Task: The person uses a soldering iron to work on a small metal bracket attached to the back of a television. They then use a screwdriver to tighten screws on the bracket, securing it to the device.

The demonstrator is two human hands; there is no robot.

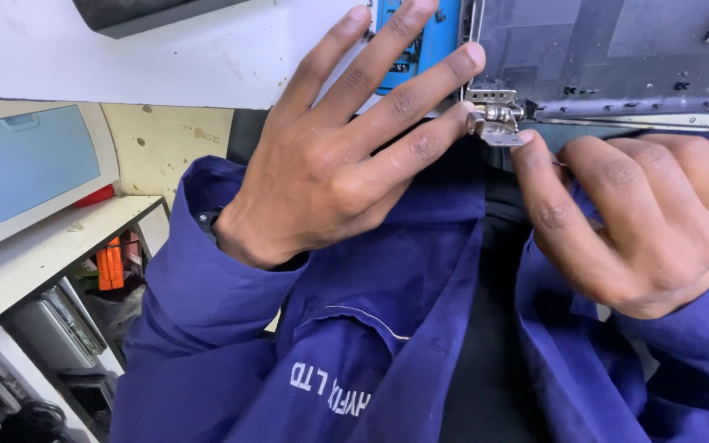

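My left hand [346, 139] lies spread with fingers apart, its fingertips touching a small metal hinge [496, 116] at the edge of an opened dark laptop chassis [617, 57]. My right hand [642, 217] is curled just right of the hinge, with thumb and forefinger pinched near the hinge's lower corner. Whatever it pinches is too small to make out. A blue part [420, 41] sits inside the chassis behind my left fingers. Both arms wear blue work-coat sleeves [371, 328].
A white worktop [207, 49] runs across the top left. At left, a pale grey device with a blue panel [26, 164] rests on a white shelf [43, 254]. Under it sit orange items [110, 264] and grey equipment [59, 328].
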